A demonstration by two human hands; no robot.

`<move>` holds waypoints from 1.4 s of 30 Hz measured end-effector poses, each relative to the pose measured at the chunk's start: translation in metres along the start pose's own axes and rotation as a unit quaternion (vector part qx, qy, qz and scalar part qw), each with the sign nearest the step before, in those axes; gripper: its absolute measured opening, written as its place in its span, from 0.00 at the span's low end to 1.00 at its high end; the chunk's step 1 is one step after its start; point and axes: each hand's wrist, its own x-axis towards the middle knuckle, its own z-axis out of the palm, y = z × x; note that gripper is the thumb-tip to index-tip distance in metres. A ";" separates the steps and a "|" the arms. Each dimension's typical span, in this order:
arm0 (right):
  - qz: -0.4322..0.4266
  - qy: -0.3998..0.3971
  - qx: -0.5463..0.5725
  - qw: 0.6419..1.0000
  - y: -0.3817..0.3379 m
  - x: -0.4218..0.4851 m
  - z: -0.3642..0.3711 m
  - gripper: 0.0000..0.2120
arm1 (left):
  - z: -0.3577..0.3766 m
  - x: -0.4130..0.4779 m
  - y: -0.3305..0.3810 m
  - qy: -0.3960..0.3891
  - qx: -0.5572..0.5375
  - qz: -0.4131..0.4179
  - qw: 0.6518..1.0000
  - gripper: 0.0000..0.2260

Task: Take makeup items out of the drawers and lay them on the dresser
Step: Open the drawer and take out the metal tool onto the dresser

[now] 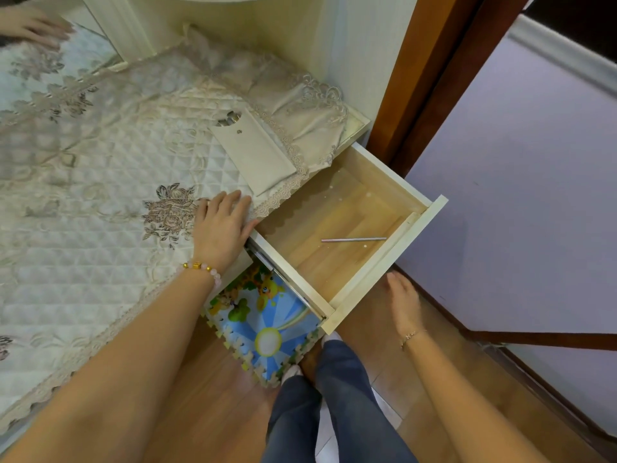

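The dresser drawer [387, 259] stands pulled out, cream outside with a wooden floor. A thin pink pencil [354, 239] lies alone on that floor near the front. My left hand [222, 225] rests flat, fingers spread, on the dresser's quilted lace-edged cloth [100, 182] right at the drawer's back left corner. My right hand [405, 304] hangs below the drawer front with fingers loosely extended and holds nothing. A flat cream panel [253, 152] with a screw hole lies on the cloth behind the drawer.
A mirror [30, 41] at the top left reflects a hand. Below the drawer, a colourful foam play mat [263, 325] lies on the wooden floor. A brown door frame [430, 71] and a lilac wall stand to the right. My legs in jeans are underneath.
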 end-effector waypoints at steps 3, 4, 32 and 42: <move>-0.176 0.049 -0.108 0.977 -0.027 -0.015 -0.012 0.20 | -0.004 -0.009 0.006 0.007 -0.025 -0.001 1.000 0.15; -0.219 0.051 -0.148 0.963 -0.036 -0.019 -0.014 0.21 | -0.005 -0.011 0.008 0.003 -0.028 -0.002 1.000 0.16; -0.374 -0.317 -0.586 0.645 -0.121 0.122 0.036 0.22 | 0.023 -0.065 0.164 0.001 -0.292 -0.434 0.853 0.30; -0.361 -0.380 -0.648 0.554 -0.114 0.156 0.057 0.16 | 0.031 -0.052 0.201 0.080 -0.398 -0.557 0.724 0.28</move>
